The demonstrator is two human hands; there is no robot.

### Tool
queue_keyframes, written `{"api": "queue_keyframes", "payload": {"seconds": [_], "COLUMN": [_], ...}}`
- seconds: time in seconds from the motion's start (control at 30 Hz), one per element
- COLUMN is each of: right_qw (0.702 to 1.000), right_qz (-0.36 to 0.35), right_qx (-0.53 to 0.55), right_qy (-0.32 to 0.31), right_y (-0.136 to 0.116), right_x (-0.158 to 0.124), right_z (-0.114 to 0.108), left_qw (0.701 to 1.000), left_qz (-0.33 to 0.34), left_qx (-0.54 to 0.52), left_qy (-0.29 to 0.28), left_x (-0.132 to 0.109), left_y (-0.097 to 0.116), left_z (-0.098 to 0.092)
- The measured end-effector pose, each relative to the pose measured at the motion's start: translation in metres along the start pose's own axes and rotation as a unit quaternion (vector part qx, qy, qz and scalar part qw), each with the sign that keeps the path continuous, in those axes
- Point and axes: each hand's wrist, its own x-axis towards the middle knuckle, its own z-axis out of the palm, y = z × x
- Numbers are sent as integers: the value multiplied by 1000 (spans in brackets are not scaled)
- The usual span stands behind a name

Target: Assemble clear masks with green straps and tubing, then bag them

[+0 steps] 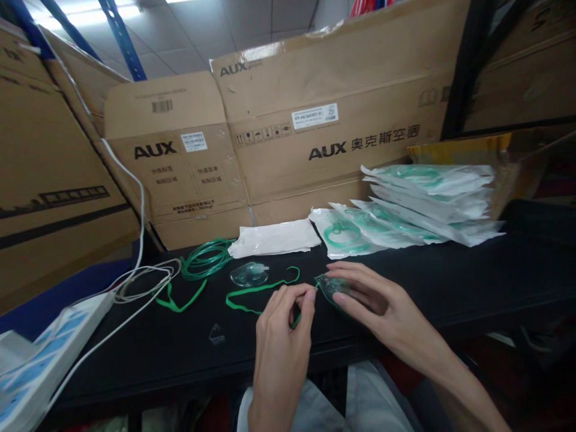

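Note:
My right hand is closed around a clear plastic oxygen mask, fingers above and thumb below. At the mask's left edge, my left hand pinches the end of a green elastic strap. The strap trails left across the black table in a loose curve. Beyond it lies a second clear mask with a whitish connector. Farther left are a coil of green tubing and another green strap. My left fingers partly hide where strap and mask meet.
White packets with green tubing are stacked at the back right, beside a flat white packet. A power strip with white cables stands at left. Cardboard boxes wall the back. A small clear scrap lies near the front.

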Motion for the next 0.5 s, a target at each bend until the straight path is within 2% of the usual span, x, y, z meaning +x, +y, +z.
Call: {"api": "queue_keyframes", "payload": {"seconds": [0.5], "right_qw": [995], "right_qz": [-48], "right_qx": [-82], "right_qy": [-33], "right_y": [-4], "right_x": [1], "right_z": [-1], "left_qw": [1000], "left_qz": [-9], "left_qx": [-21], "left_qy": [-1], "left_x": [-1], "left_y": [-3], "left_z": [3]}}
